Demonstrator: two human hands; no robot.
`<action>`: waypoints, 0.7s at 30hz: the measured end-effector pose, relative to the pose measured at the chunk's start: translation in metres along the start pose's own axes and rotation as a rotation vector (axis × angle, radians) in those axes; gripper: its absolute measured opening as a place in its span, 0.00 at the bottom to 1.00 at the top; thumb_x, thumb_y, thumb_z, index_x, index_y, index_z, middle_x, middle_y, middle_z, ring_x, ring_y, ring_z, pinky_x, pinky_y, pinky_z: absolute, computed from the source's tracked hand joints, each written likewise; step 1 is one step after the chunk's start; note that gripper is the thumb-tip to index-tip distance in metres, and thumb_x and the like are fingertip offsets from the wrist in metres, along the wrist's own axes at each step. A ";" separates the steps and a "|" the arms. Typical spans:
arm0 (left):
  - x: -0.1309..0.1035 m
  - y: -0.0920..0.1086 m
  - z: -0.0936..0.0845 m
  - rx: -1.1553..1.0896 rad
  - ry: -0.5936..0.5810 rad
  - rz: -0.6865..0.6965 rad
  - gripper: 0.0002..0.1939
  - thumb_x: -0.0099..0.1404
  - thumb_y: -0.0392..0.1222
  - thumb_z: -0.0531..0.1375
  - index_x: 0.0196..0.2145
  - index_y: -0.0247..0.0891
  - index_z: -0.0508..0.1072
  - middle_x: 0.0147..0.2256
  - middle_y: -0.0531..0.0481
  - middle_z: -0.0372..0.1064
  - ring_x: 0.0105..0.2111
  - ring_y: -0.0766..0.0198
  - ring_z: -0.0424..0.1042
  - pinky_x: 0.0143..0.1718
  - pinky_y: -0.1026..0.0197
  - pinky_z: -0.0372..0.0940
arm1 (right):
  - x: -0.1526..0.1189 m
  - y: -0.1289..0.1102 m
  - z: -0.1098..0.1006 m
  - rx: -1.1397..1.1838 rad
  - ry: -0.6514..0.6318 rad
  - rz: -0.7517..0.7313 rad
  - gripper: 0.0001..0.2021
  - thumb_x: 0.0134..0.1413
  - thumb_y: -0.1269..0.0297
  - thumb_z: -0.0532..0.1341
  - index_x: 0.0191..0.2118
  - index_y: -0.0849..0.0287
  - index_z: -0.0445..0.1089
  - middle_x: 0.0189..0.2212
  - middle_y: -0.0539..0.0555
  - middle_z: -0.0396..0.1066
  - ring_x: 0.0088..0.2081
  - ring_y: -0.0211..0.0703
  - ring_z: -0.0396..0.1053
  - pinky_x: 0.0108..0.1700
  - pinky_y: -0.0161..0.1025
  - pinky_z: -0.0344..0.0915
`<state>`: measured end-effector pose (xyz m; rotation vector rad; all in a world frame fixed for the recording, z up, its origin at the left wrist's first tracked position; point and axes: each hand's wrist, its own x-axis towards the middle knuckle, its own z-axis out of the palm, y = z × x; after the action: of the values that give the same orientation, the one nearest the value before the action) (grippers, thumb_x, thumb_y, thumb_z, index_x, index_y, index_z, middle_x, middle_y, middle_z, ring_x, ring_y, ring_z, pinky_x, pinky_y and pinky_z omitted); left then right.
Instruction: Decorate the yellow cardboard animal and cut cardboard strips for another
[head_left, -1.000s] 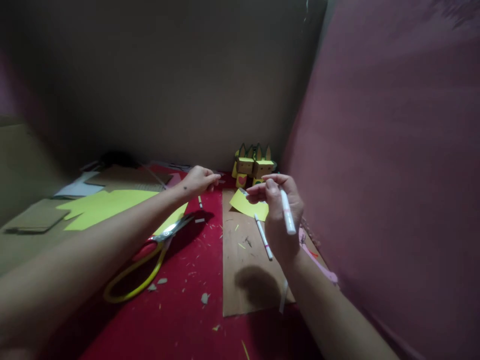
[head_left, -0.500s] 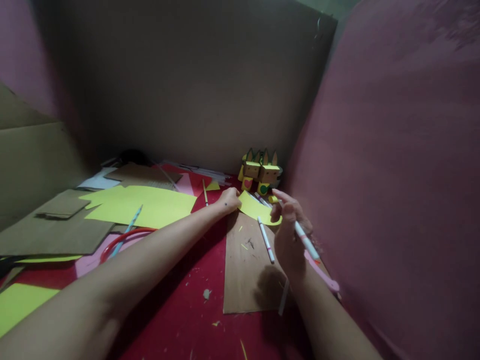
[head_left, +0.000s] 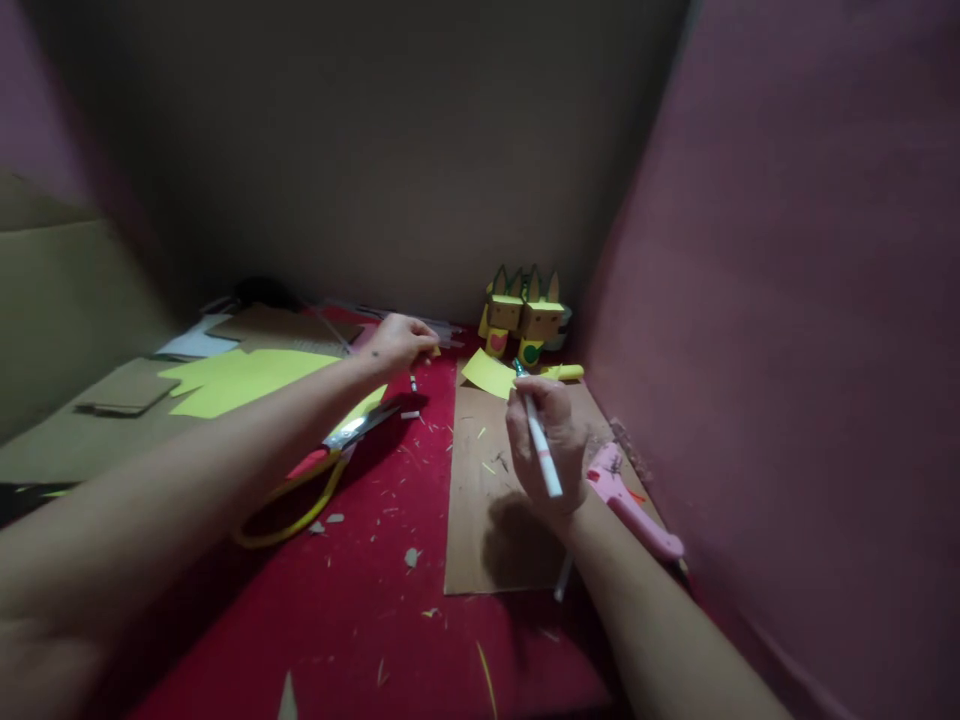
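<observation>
yellow paper scrap [head_left: 489, 373] flat on cardboard | right hand [head_left: 546, 440] grips white marker [head_left: 539, 440]

Open red mat [head_left: 360, 600] is left in front. The left side is blocked by scissors [head_left: 322, 465] and yellow paper [head_left: 232, 380], the back by 2 box figures [head_left: 523, 318], the right by a pink tool [head_left: 634, 505].

The tabletop [head_left: 360, 620] was red. The marker [head_left: 541, 450] was white with a pink band, the paper piece [head_left: 489, 374] yellow, the scissors [head_left: 300, 490] yellow-handled, the glue gun [head_left: 634, 505] pink.
</observation>
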<state>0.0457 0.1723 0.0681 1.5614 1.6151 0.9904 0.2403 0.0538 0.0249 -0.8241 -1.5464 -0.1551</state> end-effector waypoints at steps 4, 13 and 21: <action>-0.035 -0.006 -0.037 -0.136 -0.017 0.055 0.10 0.66 0.32 0.61 0.25 0.33 0.72 0.16 0.55 0.65 0.12 0.72 0.58 0.14 0.66 0.51 | -0.005 0.006 0.005 0.029 -0.188 -0.194 0.10 0.63 0.75 0.55 0.44 0.55 0.70 0.30 0.53 0.74 0.31 0.41 0.73 0.37 0.40 0.71; -0.110 -0.040 -0.056 -0.429 -0.118 -0.022 0.08 0.56 0.43 0.66 0.34 0.38 0.76 0.15 0.58 0.61 0.13 0.74 0.54 0.15 0.70 0.49 | -0.016 0.003 0.010 -0.051 -0.461 -0.303 0.13 0.64 0.75 0.55 0.51 0.61 0.71 0.30 0.56 0.78 0.30 0.44 0.75 0.35 0.42 0.70; -0.120 -0.054 -0.043 -0.094 -0.147 0.079 0.16 0.56 0.51 0.60 0.39 0.38 0.74 0.28 0.52 0.72 0.25 0.66 0.67 0.28 0.63 0.62 | -0.015 -0.004 0.009 -0.003 -0.452 -0.152 0.09 0.66 0.65 0.57 0.46 0.60 0.73 0.28 0.55 0.76 0.29 0.44 0.73 0.33 0.41 0.69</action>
<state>-0.0110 0.0500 0.0368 1.6051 1.3973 0.9551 0.2297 0.0495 0.0114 -0.7765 -2.0359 -0.0843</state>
